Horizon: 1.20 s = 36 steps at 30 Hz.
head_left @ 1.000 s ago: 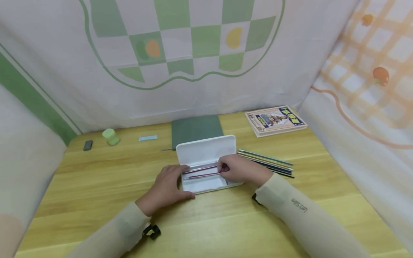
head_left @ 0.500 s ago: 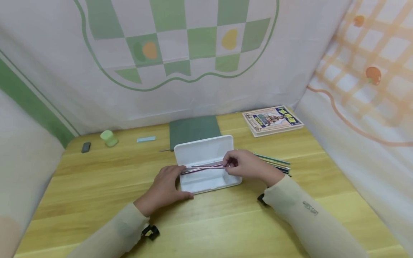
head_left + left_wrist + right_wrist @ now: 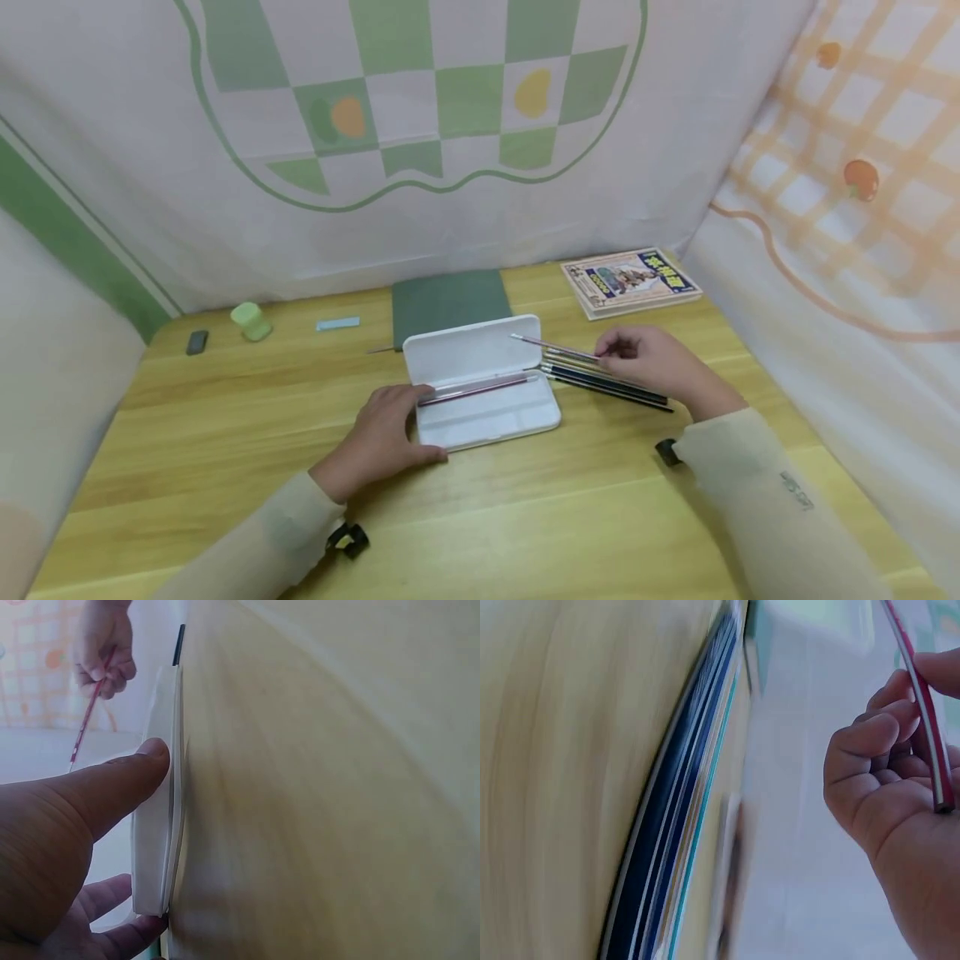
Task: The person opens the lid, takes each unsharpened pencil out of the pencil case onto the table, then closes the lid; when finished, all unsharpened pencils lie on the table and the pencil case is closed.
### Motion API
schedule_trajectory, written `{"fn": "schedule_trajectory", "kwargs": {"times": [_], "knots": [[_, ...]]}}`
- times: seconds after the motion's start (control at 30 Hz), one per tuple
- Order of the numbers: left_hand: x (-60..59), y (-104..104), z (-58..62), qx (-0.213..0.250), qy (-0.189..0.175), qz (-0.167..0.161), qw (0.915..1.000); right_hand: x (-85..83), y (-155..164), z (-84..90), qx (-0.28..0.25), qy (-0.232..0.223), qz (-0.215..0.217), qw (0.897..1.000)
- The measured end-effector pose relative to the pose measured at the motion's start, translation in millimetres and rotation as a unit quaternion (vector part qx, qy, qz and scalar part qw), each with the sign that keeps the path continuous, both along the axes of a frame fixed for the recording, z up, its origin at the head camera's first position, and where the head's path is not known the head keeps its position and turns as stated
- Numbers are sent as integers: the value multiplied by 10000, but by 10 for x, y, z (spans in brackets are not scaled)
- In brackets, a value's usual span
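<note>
An open white pencil case [image 3: 457,352] lies on the table with its lid raised at the back. My left hand [image 3: 381,429] grips its left end, thumb at the front edge and fingers farther back. Inside the case rests a dark red pencil [image 3: 480,392]. To the right of the case, my right hand [image 3: 648,367] pinches a red pencil [image 3: 921,697] between thumb and fingers, tip end not clearly seen. This pencil is held above a row of dark, gold and green pencils [image 3: 607,385] on the table; the hand partly hides that row.
Behind the case lies a dark green notebook [image 3: 446,296], with a thin stick [image 3: 379,350] at its left corner. A book [image 3: 632,282] sits at the back right. Along the back left are a grey eraser [image 3: 197,342], a light green object [image 3: 252,321] and a pale blue strip [image 3: 337,323].
My right hand has lifted the red pencil out of the case and carried it right, over the row of pencils. My left hand has stayed on the case.
</note>
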<state>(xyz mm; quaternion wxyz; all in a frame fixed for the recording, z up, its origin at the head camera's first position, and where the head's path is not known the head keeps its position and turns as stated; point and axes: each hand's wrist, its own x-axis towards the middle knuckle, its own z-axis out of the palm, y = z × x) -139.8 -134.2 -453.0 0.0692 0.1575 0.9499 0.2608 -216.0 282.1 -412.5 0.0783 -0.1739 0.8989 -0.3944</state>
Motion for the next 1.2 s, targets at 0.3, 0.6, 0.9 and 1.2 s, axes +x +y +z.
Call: {"fn": "schedule_trajectory", "kwargs": {"times": [0.3, 0.6, 0.9, 1.2], "knots": [[0, 1, 6, 23, 22, -1, 10000, -171, 492, -180, 13, -140, -306, 9994], [-3, -4, 5, 31, -31, 26, 10000, -276, 649, -246, 646, 164, -315, 9973], [4, 6, 1, 25, -34, -11, 10000, -381, 553, -269, 1397, -147, 349, 9895], [10, 6, 20, 3, -47, 47, 10000, -396, 470, -239, 1637, -224, 379, 9855]]}}
